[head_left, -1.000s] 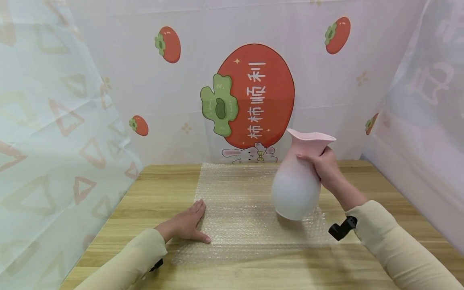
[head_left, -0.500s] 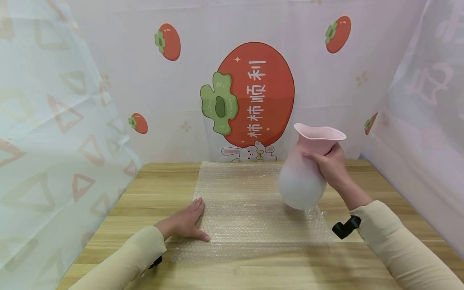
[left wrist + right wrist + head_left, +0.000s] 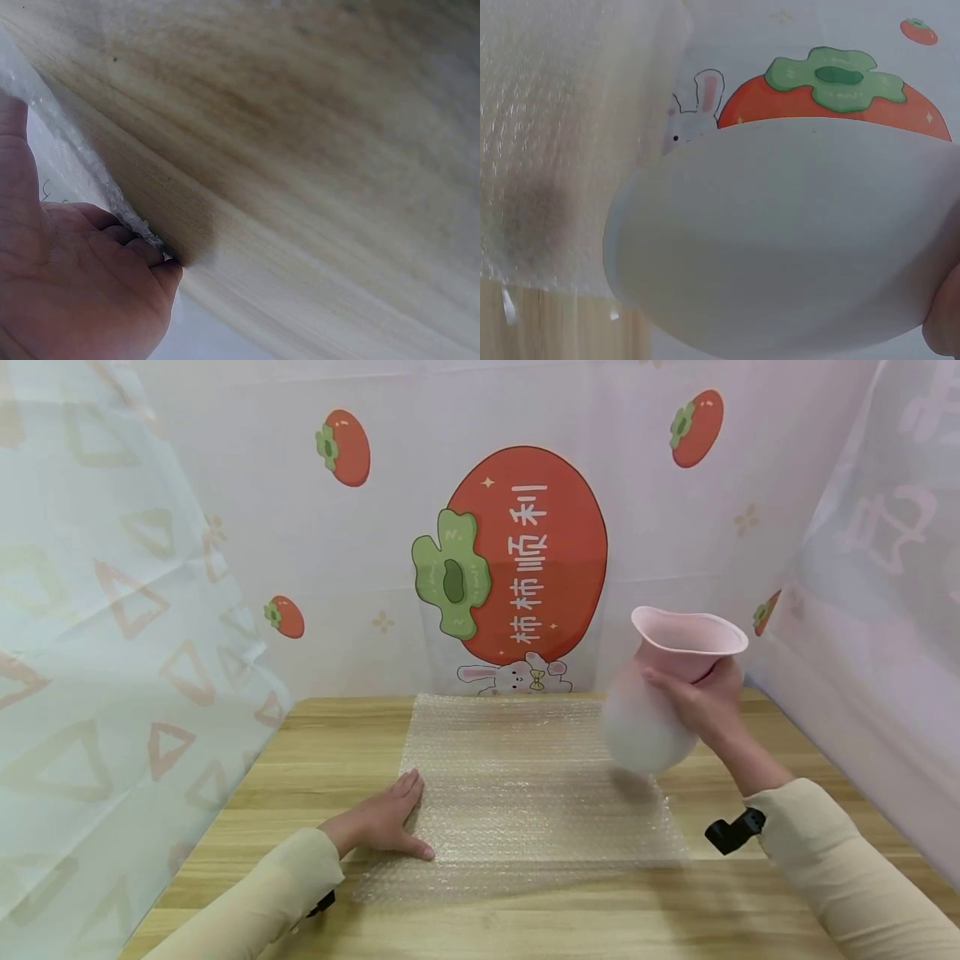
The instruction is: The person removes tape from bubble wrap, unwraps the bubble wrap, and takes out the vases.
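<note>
A pink-and-white vase [image 3: 647, 727] with a wavy flared rim is held up at the right side of the table, tilted a little with its mouth leaning right. My right hand [image 3: 708, 697] grips it round the neck, thumb on the near side. In the right wrist view the white body of the vase [image 3: 780, 240] fills the middle. Under it lies a flat sheet of bubble wrap [image 3: 517, 802], and a shadow falls on the sheet. My left hand [image 3: 386, 818] rests with straight fingers on the left edge of the bubble wrap.
The wooden table [image 3: 337, 735] reaches back to a printed cloth backdrop [image 3: 375, 552] with persimmon drawings. More cloth hangs along the left and right sides. A black wrist camera [image 3: 735, 831] sits at the right cuff.
The right hand has carried the vase to the right and farther back, and the mouth now tips more toward the view. The left hand stays in place on the bubble wrap.
</note>
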Tool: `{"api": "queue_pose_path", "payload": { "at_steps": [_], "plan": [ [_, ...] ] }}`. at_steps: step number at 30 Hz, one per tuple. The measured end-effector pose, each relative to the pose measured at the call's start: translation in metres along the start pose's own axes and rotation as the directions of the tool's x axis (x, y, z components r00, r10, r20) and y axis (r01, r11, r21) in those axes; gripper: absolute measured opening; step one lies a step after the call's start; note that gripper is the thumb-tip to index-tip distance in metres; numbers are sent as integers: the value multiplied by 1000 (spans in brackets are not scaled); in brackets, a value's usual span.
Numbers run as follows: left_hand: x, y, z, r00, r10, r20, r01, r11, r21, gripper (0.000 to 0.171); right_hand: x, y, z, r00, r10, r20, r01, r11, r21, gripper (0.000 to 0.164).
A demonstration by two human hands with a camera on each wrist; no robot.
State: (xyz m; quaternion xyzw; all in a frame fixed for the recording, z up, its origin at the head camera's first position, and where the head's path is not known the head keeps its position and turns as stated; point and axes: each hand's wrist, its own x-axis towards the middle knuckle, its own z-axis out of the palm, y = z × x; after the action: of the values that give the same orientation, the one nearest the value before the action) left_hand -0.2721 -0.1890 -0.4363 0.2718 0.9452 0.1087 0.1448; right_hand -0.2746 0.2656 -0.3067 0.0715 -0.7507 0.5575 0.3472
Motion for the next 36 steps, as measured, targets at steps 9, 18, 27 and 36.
{"api": "queue_pose_path", "payload": {
  "at_steps": [9,18,27,36],
  "plan": [
    [-3,0,0,1000,-7,-2,7,1000,-14,124,8,7,-15,993,-55,-107,55,998,-3,74],
    [-3,0,0,1000,-8,3,8,1000,-8,124,11,10,-38,979,-12,-204,0,998,-59,81],
    [-3,-1,0,1000,-9,3,9,1000,-7,125,17,20,-60,960,4,-281,-19,998,-53,82],
    [-1,-1,0,1000,-3,2,3,1000,4,124,21,28,-88,935,45,-353,-75,995,-71,83]
  ]
}}
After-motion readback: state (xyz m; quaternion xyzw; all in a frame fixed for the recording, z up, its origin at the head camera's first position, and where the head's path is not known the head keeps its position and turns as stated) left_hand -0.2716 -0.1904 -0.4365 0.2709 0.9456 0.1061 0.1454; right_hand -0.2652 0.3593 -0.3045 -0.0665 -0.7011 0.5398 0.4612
